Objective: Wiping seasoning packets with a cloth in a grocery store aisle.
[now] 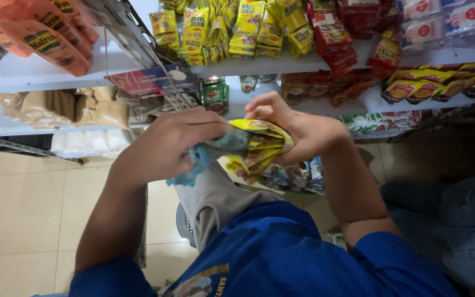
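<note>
Fingers of the right hand (298, 129) are curled tight around a bundle of yellow sachets (259, 146), thumb side up, so the stack is pinched together and held in mid-air in front of the shelves. Fingers of the left hand (166, 146) are bunched closed on a blue cloth (202, 157), which is pressed against the left end of the bundle; the cloth's loose corner hangs down below the hand. One hand steadies the packets while the other brings the cloth to them, which looks like wiping, though the contact patch itself is hidden by the knuckles.

White shelves (39, 71) fill the far side of the scene, running left to right in tiers. On the upper tier sit orange pouches (45, 33) at far left, more yellow sachets hanging in strips (232, 27) in the middle, and red packets (347, 27) to the right. The lower tier carries beige bags (89, 107) on the left, small green-labelled jars (215, 93) just behind the hands, and red-and-yellow packs (441, 85) on the right. These are faced outward in rows, as shop stock is.

Below, a pale tiled floor (23, 209) spreads to the near left. The person's blue shirt (281, 258) and a raised grey-trousered knee (215, 198) fill the near middle, the knee directly under the bundle. A strip of silvery packets (298, 176) dangles beneath the right hand. At far right, a patch of denim (468, 225) belongs to someone else nearby.
</note>
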